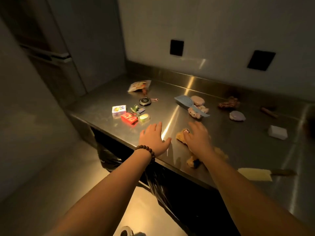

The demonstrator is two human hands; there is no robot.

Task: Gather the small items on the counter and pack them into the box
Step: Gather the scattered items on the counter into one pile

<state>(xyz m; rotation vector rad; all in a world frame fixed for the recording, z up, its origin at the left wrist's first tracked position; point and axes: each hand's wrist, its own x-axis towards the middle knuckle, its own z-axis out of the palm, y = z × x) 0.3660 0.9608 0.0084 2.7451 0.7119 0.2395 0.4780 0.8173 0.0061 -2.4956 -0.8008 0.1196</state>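
Small items lie scattered on a steel counter (230, 147). At the left are a white and blue mini box (119, 110), a red packet (129, 118), a green packet (135, 108), a round yellow-green tin (144, 118), a black round tin (145, 101) and a foil pouch (139, 85). My left hand (154, 139), with a bead bracelet, rests flat and open near the front edge. My right hand (198, 137) hovers with spread fingers over a yellow plush toy (181, 136), part of it hidden. No box is in view.
Further right lie a blue comb-like piece (183, 100), a pink plush (197, 110), a lilac shell shape (237, 115), a brown lump (229, 103), a white block (277, 132) and a yellow card (254, 174). A black bag (109, 157) hangs below the counter edge. A wall backs the counter.
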